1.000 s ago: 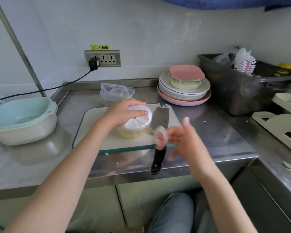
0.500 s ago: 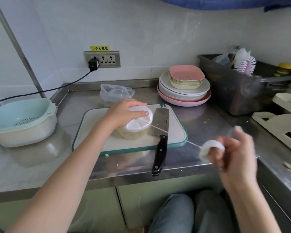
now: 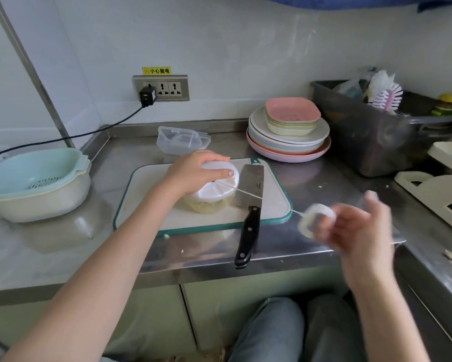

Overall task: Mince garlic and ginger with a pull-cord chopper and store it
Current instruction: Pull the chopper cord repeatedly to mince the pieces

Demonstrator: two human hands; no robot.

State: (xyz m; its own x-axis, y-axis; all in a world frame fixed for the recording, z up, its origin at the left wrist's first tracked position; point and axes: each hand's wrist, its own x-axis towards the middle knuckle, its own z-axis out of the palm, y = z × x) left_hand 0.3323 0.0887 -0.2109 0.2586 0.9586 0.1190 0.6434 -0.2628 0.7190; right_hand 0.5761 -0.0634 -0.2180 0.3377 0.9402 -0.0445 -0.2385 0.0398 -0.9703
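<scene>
— Pressing down on the chopper [image 3: 214, 190], is that the left hand [image 3: 193, 176]?
— Yes, palm and fingers clamped over its white lid. The chopper stands on the cutting board [image 3: 146, 202], and its clear bowl holds pale yellowish mince.
— And the right hand [image 3: 355, 231]?
— Blurred, out past the board's right edge, fingers curled around the white pull ring [image 3: 315, 220]. The cord [image 3: 248, 193] runs taut from the lid across the cleaver [image 3: 249, 189] to that ring.
— Other containers?
— A clear lidded storage box [image 3: 181, 139] sits behind the board; what is in it I cannot tell. A pale green colander [image 3: 34, 171] nests in a cream basin at the left. A dark bin [image 3: 363, 131] at the right holds a dish brush [image 3: 384, 94].
</scene>
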